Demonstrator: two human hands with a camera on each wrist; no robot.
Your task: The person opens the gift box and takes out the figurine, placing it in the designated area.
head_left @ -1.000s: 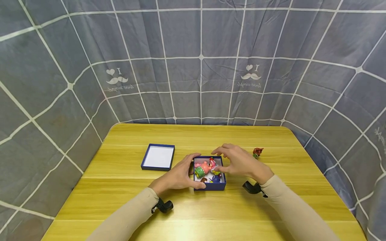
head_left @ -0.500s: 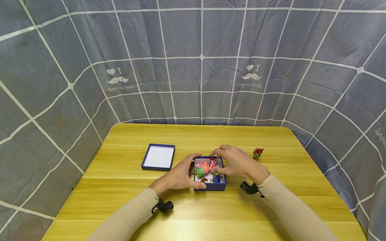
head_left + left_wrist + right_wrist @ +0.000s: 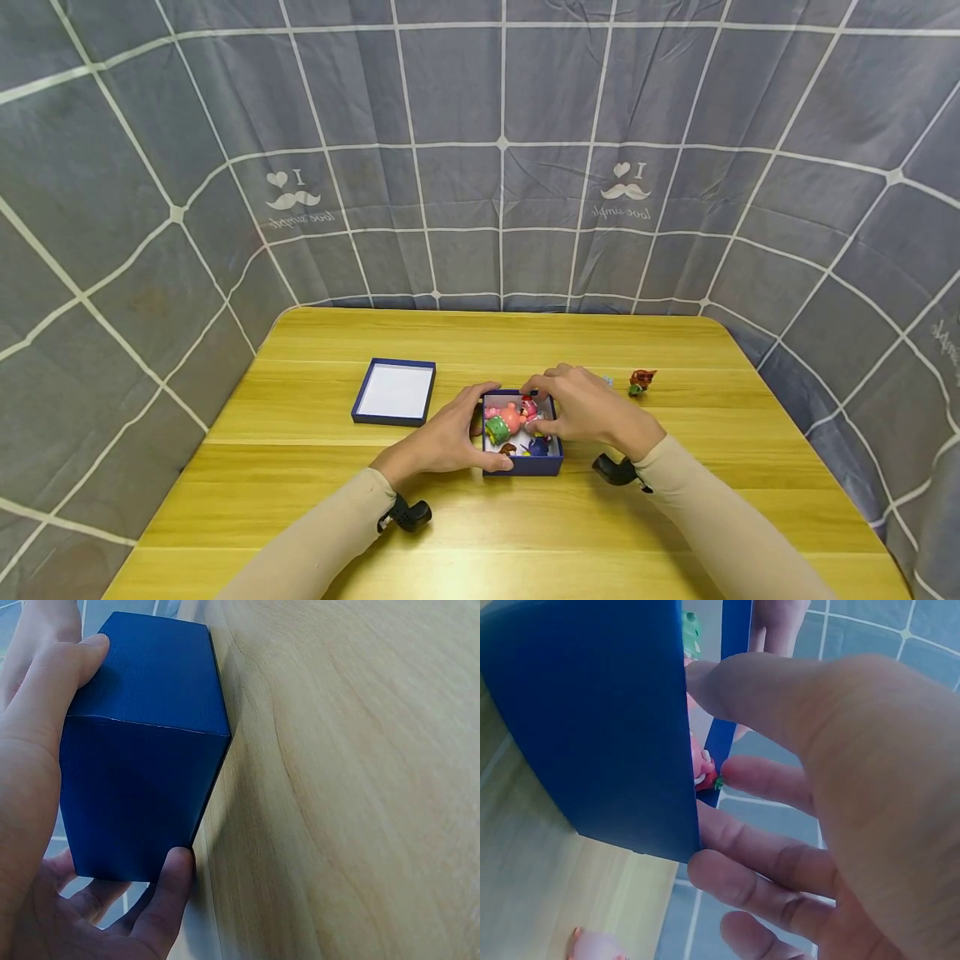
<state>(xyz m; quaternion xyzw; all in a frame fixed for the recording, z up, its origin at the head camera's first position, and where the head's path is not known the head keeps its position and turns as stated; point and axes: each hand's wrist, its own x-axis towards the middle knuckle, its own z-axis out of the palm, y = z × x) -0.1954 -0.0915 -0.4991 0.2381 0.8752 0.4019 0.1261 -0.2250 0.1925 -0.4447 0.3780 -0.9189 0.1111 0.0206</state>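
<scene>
In the head view, a dark blue open box (image 3: 522, 465) holds several small toy figurines. My left hand (image 3: 438, 437) grips the box from the left, thumb on the front wall and fingers round the back; the blue walls (image 3: 142, 795) fill its wrist view. My right hand (image 3: 592, 406) reaches over the right wall, thumb inside the box. Between its thumb and index finger lies a pink figurine (image 3: 528, 407) with a strawberry on top, the index fingertip at the strawberry's leaves (image 3: 718, 782). A pink figurine in green (image 3: 497, 429) lies left of it, a blue one (image 3: 537, 447) in front.
The box's lid (image 3: 393, 390), white inside, lies upturned on the wooden table (image 3: 480, 542) to the left. A red and green figurine (image 3: 641, 382) stands at the right. Light blue parts of something (image 3: 607, 380) show behind my right hand. A grey checked cloth (image 3: 502, 192) surrounds the table.
My right hand has shifted slightly left and settled lower at the box, its fingers nearer the back right corner. Light blue parts now show behind it. My left hand keeps its grip.
</scene>
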